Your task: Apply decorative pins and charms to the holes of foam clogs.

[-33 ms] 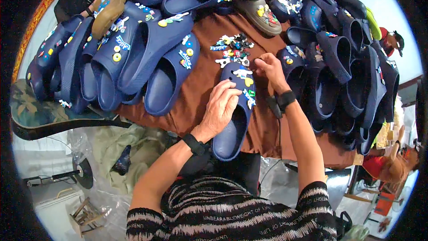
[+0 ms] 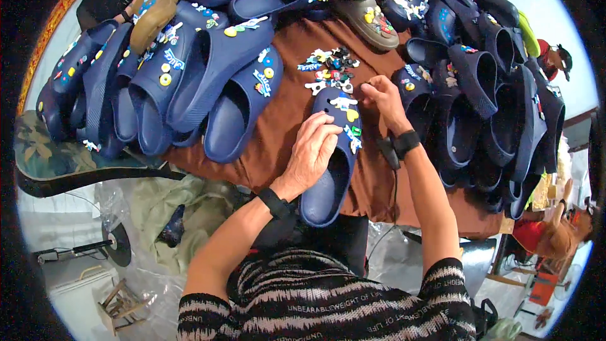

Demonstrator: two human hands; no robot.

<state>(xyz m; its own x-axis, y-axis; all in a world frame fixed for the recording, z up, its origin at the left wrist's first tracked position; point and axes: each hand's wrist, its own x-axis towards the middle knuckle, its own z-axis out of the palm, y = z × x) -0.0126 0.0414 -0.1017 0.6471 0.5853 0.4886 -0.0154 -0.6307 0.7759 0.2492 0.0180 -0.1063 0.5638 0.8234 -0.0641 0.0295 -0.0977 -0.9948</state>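
Note:
A navy clog [image 2: 323, 191] lies before me with its toe pointing away, and white, yellow and green charms [image 2: 347, 117] are fixed along the right of its toe. My left hand [image 2: 312, 155] grips the clog's left side, fingers curled over its upper. Just right of the toe, my right hand [image 2: 382, 98] is raised with thumb and fingers pinched together; whatever lies between the fingertips is too small to make out. Past the toe sits a small pile of loose charms [image 2: 331, 66] in black, white, blue and red.
Navy clogs with charms [image 2: 237, 110] crowd the left of the brown cloth [image 2: 252, 173], and more clogs [image 2: 457, 132] are heaped at right. A brown clog [image 2: 372, 22] rests at the back. A dark handheld tool with a cord [image 2: 387, 151] lies beneath my right wrist. Other people are around the table.

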